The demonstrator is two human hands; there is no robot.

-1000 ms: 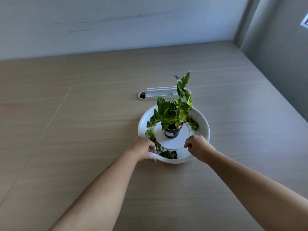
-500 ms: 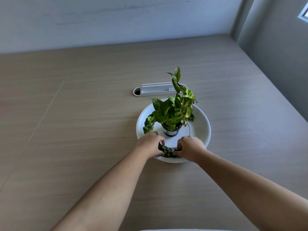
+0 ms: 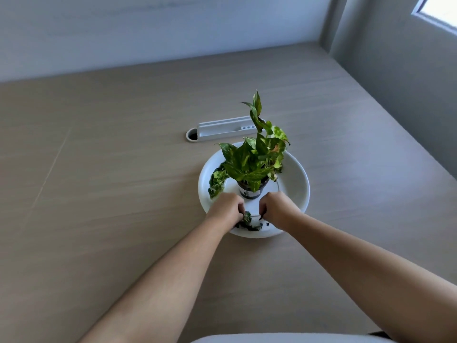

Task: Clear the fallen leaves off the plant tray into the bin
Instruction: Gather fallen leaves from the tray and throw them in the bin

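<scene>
Knuckles up at the white plant tray's [image 3: 294,184] six o'clock, left hand [image 3: 223,209] and right hand [image 3: 277,207] curl closed around fallen leaves [image 3: 248,222].

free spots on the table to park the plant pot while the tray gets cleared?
Bare table left of the tray, and right of it toward the wall. Less room behind, where the white holder lies. Crowded at the tray's near rim: left hand, right hand and leaves bunch there, beside the pot.
</scene>
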